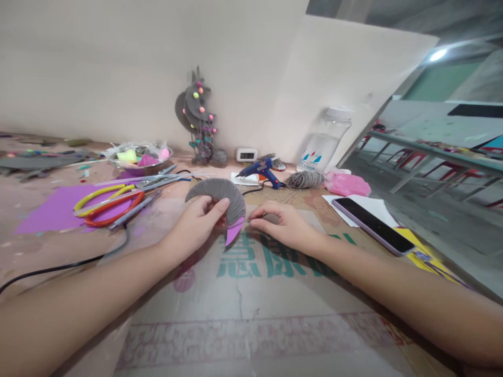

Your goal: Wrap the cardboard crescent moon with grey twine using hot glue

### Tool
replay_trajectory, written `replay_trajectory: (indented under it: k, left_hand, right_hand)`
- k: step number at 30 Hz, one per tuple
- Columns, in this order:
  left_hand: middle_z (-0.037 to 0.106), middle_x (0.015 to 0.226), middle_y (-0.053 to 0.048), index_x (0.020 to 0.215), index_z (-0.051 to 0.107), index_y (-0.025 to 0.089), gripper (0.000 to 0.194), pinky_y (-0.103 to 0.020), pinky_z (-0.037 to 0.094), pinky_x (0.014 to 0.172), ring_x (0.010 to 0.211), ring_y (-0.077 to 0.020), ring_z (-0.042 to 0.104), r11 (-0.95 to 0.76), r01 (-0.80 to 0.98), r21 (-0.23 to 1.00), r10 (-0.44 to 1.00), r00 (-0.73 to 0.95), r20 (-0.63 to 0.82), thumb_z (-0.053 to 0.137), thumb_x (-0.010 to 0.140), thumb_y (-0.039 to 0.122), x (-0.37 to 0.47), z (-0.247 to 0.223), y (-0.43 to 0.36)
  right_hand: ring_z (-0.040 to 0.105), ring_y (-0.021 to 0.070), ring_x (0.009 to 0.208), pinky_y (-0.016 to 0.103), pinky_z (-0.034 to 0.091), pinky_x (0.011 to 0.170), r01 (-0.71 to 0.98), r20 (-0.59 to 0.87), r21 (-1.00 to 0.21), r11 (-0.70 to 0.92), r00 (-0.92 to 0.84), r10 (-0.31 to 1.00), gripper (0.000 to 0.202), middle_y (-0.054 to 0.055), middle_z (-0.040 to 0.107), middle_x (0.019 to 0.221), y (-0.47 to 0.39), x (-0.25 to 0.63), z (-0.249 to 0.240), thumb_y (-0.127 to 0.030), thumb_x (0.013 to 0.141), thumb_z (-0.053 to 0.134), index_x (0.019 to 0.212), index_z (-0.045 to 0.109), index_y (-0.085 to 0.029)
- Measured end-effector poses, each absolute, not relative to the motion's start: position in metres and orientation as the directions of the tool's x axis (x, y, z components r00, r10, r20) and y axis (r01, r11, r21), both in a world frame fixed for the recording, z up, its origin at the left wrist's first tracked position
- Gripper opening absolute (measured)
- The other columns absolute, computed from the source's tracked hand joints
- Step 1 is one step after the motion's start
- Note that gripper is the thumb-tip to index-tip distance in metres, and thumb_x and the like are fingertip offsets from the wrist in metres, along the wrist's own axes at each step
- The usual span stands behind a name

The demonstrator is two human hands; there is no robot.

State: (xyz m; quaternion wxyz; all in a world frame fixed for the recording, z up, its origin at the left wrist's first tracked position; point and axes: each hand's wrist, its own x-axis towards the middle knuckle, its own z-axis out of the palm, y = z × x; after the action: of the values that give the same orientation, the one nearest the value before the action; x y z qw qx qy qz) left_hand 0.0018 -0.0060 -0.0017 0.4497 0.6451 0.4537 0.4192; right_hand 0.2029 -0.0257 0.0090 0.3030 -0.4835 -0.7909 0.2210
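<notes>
My left hand (208, 212) pinches a crescent-shaped piece (231, 196) between thumb and fingers. Grey yarn is wound closely over most of the crescent, while its lower tip shows bare purple. Just right of that tip, my right hand (277, 222) is closed in a pinch on a thin strand of grey yarn, which is hard to make out between the fingertips. A ball of grey yarn (304, 179) lies behind the right hand. Both hands are above a cardboard sheet (243, 298) printed with green characters.
At left, yellow- and orange-handled scissors (113, 204) lie on a purple sheet (51, 209). A blue glue gun (261, 170), a small white clock (247, 155) and a clear bottle (324, 141) stand behind. A decorated grey crescent ornament (198, 115) leans on the wall. A phone (373, 225) lies at right.
</notes>
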Motion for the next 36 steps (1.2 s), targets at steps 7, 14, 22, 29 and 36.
replay_trajectory:
  k: [7, 14, 22, 29, 36]
  left_hand:
    - [0.058, 0.057, 0.001, 0.061, 0.052, 0.018, 0.032, -0.024, 0.041, 0.053, 0.056, -0.0138, 0.056, -0.211, 0.279, 0.937, 0.961, 0.236, 0.147, 0.053, 0.082, 0.042, 0.003, 0.001, -0.007]
    - [0.058, 0.057, 0.001, 0.061, 0.052, 0.017, 0.028, -0.022, 0.042, 0.052, 0.056, -0.0134, 0.057, -0.180, 0.292, 0.939, 0.977, 0.162, 0.137, 0.053, 0.082, 0.036, 0.004, 0.007, -0.010]
    - [0.056, 0.055, 0.002, 0.059, 0.054, 0.017, 0.028, -0.021, 0.036, 0.046, 0.050, -0.0111, 0.051, -0.130, 0.273, 0.953, 0.991, 0.053, 0.120, 0.054, 0.081, 0.035, 0.003, 0.007, -0.009]
    - [0.057, 0.059, 0.001, 0.061, 0.053, 0.017, 0.032, -0.021, 0.033, 0.043, 0.049, -0.0102, 0.049, -0.074, 0.283, 0.956, 0.993, 0.106, 0.045, 0.052, 0.081, 0.042, 0.001, 0.002, -0.006]
    - [0.055, 0.055, 0.002, 0.059, 0.052, 0.018, 0.030, -0.022, 0.038, 0.052, 0.053, -0.0118, 0.052, -0.098, 0.316, 0.944, 0.991, 0.114, 0.065, 0.051, 0.083, 0.035, 0.005, 0.010, -0.009]
  right_hand:
    - [0.056, 0.0113, 0.059, 0.023, 0.044, 0.056, 0.545, 0.137, -0.802, 0.245, -0.232, 0.963, 0.026, -0.001, 0.062, 0.067, -0.026, 0.202, 0.005, -0.042, 0.083, 0.052, 0.076, 0.062, -0.019]
    - [0.056, 0.0129, 0.068, 0.024, 0.040, 0.064, 0.692, 0.178, -0.506, 0.514, -0.500, 0.848, 0.032, 0.002, 0.064, 0.073, -0.023, 0.213, 0.018, -0.041, 0.087, 0.047, 0.078, 0.065, -0.016]
    - [0.059, 0.0152, 0.071, 0.024, 0.039, 0.064, 0.850, -0.084, -0.229, 0.474, -0.503, 0.860, 0.021, 0.002, 0.069, 0.082, 0.019, 0.286, 0.039, -0.035, 0.082, 0.054, 0.086, 0.068, -0.020]
    - [0.058, 0.0166, 0.072, 0.025, 0.037, 0.063, 0.955, 0.216, -0.075, 0.288, -0.266, 0.939, 0.028, 0.005, 0.067, 0.083, 0.026, 0.312, 0.050, -0.030, 0.088, 0.041, 0.087, 0.067, -0.018]
    - [0.053, 0.0109, 0.059, 0.024, 0.039, 0.060, 0.833, 0.587, -0.280, 0.478, -0.245, 0.772, 0.030, 0.000, 0.060, 0.069, -0.015, 0.269, 0.089, -0.030, 0.092, 0.040, 0.093, 0.066, -0.017]
